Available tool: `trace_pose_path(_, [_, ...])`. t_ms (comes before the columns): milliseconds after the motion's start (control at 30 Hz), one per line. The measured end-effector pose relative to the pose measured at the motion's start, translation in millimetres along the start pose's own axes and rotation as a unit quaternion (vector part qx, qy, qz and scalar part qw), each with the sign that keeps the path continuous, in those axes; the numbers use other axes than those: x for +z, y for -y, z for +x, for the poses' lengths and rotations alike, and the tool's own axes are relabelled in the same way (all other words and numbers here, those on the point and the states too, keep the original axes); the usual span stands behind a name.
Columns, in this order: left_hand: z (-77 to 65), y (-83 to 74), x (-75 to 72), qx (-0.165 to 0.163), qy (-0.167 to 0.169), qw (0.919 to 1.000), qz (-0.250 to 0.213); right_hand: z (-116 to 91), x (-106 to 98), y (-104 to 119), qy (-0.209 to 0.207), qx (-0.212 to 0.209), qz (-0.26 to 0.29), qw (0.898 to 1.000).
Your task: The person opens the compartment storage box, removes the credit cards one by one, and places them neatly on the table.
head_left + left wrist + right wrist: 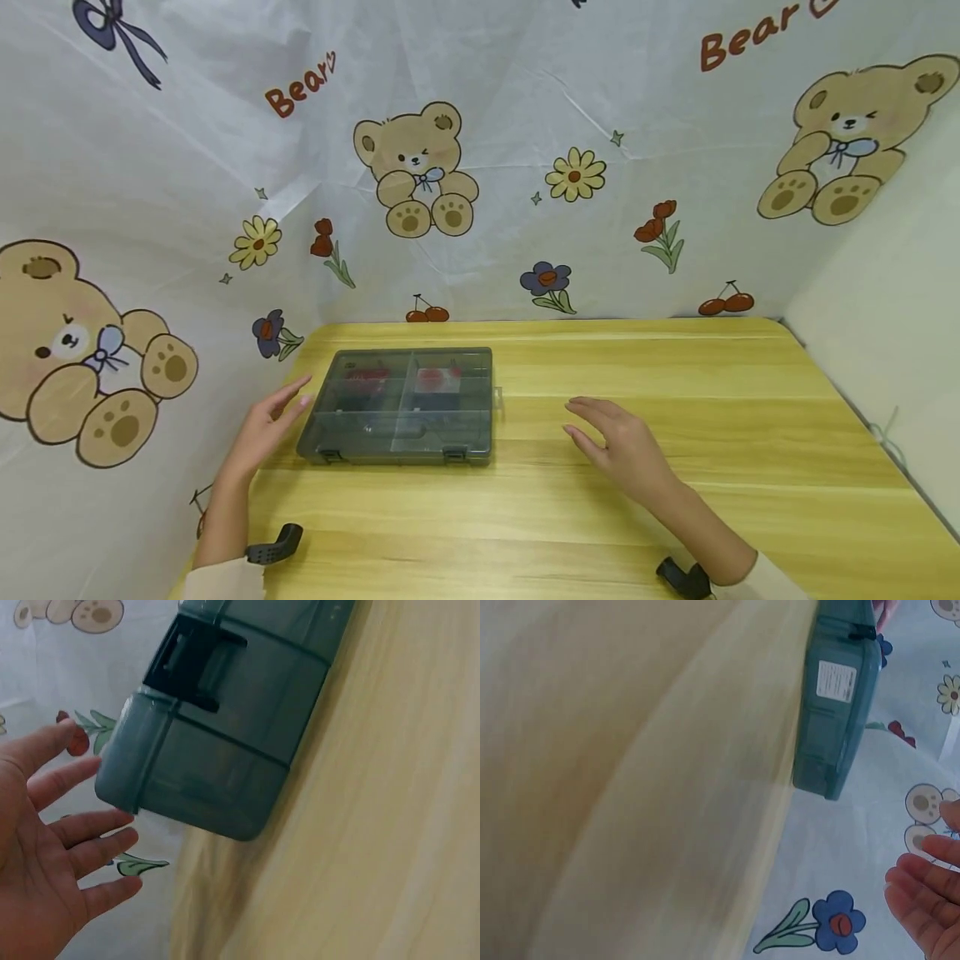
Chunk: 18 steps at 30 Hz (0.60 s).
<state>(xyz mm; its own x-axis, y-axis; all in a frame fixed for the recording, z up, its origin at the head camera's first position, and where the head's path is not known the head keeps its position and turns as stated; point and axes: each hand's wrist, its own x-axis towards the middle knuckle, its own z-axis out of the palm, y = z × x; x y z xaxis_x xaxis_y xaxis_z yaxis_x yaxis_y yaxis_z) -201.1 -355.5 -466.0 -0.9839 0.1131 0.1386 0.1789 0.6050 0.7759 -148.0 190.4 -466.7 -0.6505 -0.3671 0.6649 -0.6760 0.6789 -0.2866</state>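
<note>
Grey case flat at left of table, hands to either side and free

Grey translucent case (363, 429): lies flat on the left part of the wooden table (600, 533), near the far edge, lid down. Dividers visible through the lid; red item (367, 381) and red-and-white item (438, 380) in the far compartments, details blurred. Two dark latches (455, 455) on the near side. White label (836, 681) on one side wall, right wrist view; print too small to read.

Left hand (262, 429): just beside the case's left side, fingers spread wide, holding nothing; cannot tell whether the fingertips touch.

Right hand (626, 450): well apart from the case, to its right, over the table; fingers slightly bent, thumb apart, gap moderately wide, holding nothing.

Surroundings: black wrist fittings (276, 546) by both pale sleeves (225, 579); cloth (510, 50) printed with bears and flowers behind and at left; pale wall (885, 267) at right.
</note>
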Motion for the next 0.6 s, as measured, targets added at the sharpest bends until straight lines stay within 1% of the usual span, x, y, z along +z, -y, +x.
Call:
trace_pose_path(200, [-0.4,15.4,-0.1,-0.028,0.026,0.9992,-0.015,2,10,11,0.003,-0.007,0.02,1.0])
trace_pose_path(333, [1.7,21.5,1.2,-0.04,0.038,0.9974,-0.046,5,16,16,0.002,-0.009,0.031,0.999])
trace_pose_path(467, [3.6,27.6,4.2,-0.036,0.048,0.9947,-0.083,8,22,21,0.004,-0.008,0.037,0.999])
trace_pose_path(600, [5.3,35.3,8.1,-0.029,0.06,0.9899,-0.126,11,27,26,0.014,-0.002,0.046,0.999])
